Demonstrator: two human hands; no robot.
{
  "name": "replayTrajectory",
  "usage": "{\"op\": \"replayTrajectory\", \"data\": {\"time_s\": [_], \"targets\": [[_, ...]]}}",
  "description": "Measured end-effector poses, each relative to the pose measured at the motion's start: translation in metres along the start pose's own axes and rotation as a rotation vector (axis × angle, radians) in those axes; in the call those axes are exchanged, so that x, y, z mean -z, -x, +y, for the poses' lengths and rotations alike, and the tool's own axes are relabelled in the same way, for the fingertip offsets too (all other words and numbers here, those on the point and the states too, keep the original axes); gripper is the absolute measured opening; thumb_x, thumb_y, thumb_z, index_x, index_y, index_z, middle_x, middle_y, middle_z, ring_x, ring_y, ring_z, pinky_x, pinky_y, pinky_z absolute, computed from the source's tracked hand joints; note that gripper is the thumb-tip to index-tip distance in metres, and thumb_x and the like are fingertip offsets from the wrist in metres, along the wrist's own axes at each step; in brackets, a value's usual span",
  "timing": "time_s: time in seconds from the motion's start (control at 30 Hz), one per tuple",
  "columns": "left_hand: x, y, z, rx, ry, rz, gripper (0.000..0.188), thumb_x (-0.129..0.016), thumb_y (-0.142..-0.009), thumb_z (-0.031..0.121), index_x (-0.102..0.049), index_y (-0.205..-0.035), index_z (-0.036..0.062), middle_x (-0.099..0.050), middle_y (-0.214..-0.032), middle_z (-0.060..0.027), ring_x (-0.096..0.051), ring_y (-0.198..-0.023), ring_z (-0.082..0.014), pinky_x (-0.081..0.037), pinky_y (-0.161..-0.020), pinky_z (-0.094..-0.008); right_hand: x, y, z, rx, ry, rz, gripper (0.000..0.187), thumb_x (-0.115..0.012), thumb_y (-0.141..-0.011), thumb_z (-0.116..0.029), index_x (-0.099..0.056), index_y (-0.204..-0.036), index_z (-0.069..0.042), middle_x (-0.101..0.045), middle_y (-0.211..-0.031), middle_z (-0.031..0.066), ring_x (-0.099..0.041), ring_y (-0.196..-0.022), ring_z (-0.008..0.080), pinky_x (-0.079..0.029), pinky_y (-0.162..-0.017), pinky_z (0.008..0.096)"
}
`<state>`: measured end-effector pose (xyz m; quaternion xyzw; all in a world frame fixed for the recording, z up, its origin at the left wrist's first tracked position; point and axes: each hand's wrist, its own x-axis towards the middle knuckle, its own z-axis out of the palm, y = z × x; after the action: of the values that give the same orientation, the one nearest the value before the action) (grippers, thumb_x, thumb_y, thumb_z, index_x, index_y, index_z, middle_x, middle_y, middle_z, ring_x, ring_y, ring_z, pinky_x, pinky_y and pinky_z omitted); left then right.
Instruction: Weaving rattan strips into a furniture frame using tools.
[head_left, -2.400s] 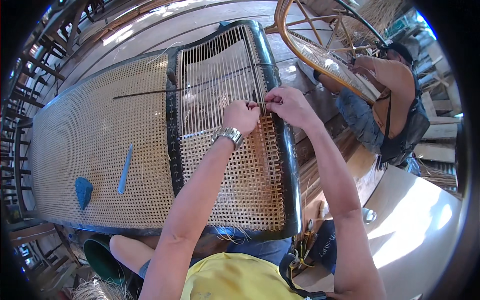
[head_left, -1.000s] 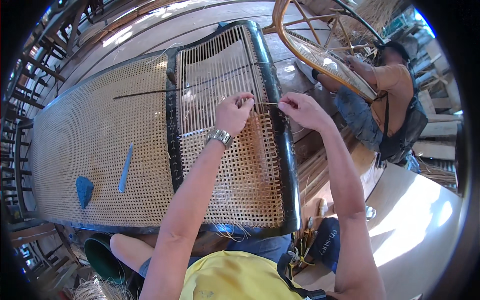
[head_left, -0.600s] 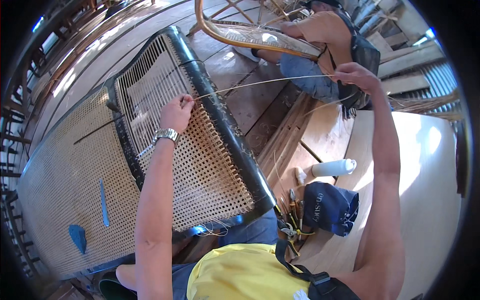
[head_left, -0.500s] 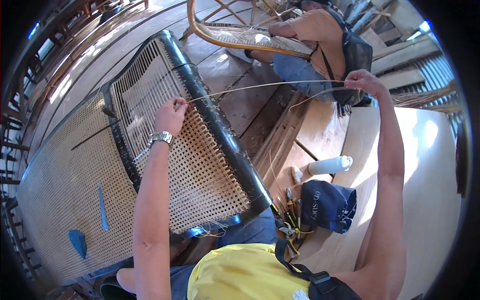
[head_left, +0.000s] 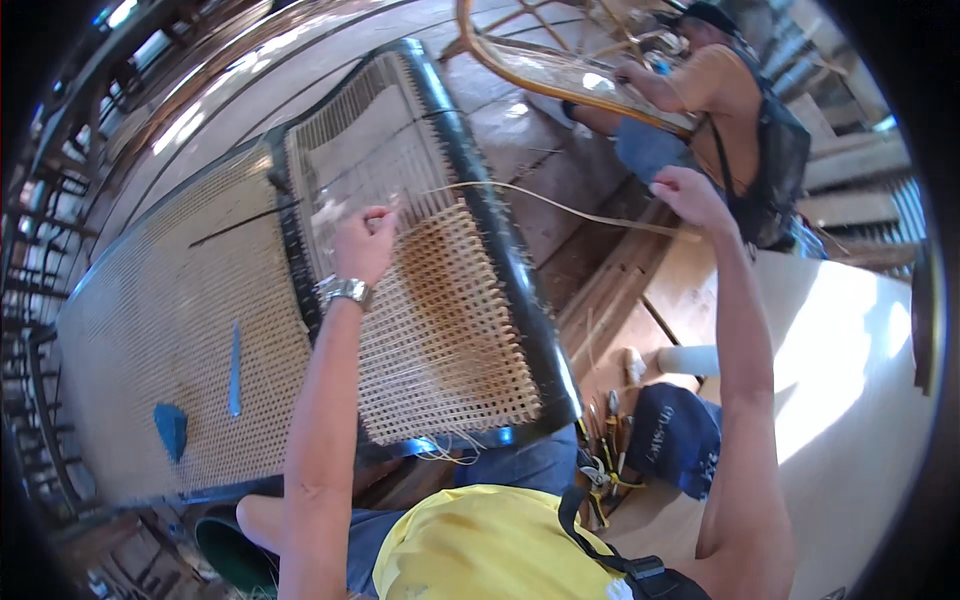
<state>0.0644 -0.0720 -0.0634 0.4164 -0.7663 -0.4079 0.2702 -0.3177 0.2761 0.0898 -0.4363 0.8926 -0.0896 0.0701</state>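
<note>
A black-framed panel with woven cane (head_left: pixel 440 375) lies before me, its far part only parallel strands (head_left: pixel 365 165). Over those strands is my left hand (head_left: pixel 365 243), fingers curled closed at the edge of the weave; what they pinch, if anything, is hidden. My right hand (head_left: pixel 692 203) is raised beyond the frame's right side, thumb and finger pressed together. A pale cane strand (head_left: pixel 565 209) arches from the weave's edge across the black frame rail (head_left: pixel 490 205) and passes just below the right fingertips; I cannot make out whether they touch it.
A blue pointed piece (head_left: pixel 171 430) and a slim blue tool (head_left: pixel 235 370) lie on the left cane section, with a dark rod (head_left: pixel 245 228) farther up. Right of my lap are hand tools (head_left: pixel 600 465), a navy cloth item (head_left: pixel 672 430) and a white cylinder (head_left: pixel 688 360). Another person (head_left: pixel 722 85) works beyond, beside a curved wooden frame (head_left: pixel 560 85).
My right hand has come lower and closer to my left hand, and the strand, stretched nearly straight before, now sags below the right fingers. The whole view has shifted.
</note>
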Motion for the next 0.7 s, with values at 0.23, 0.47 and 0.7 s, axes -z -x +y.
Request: {"op": "replayTrajectory", "data": {"time_s": [0.23, 0.47, 0.7], "targets": [[0.007, 0.002, 0.030, 0.199, 0.115, -0.138, 0.026, -0.070, -0.090, 0.028, -0.077, -0.106, 0.0086, -0.072, -0.071, -0.0043, -0.064, -0.057, -0.0118, -0.051, -0.056, -0.0294, -0.107, -0.052, -0.192, 0.238, -0.506, -0.073, 0.049, -0.065, -0.099, -0.036, -0.056, -0.136, -0.005, -0.064, -0.128, 0.0184, -0.061, -0.121, 0.0253, -0.044, -0.106, 0.0352], [-0.008, 0.001, 0.039, 0.303, 0.476, -0.238, 0.017, -0.072, -0.087, 0.018, -0.076, -0.098, 0.0054, -0.071, -0.070, -0.0021, -0.065, -0.058, -0.0075, -0.052, -0.055, -0.0241, -0.093, -0.051, -0.226, 0.173, -0.463, -0.120, 0.035, -0.068, -0.097, -0.036, -0.061, -0.104, -0.002, -0.066, -0.085, 0.0126, -0.064, -0.079, 0.0243, -0.052, -0.076, 0.0349], [-0.016, -0.003, 0.035, 0.336, 0.377, -0.227, 0.017, -0.073, -0.085, 0.018, -0.077, -0.094, 0.0037, -0.071, -0.069, -0.0026, -0.065, -0.059, -0.0080, -0.052, -0.057, -0.0253, -0.111, -0.056, -0.241, 0.389, -0.366, 0.027, 0.014, -0.070, -0.089, -0.017, -0.065, -0.092, -0.004, -0.062, -0.089, 0.0119, -0.062, -0.090, 0.0322, -0.050, -0.082, 0.0399]]}}
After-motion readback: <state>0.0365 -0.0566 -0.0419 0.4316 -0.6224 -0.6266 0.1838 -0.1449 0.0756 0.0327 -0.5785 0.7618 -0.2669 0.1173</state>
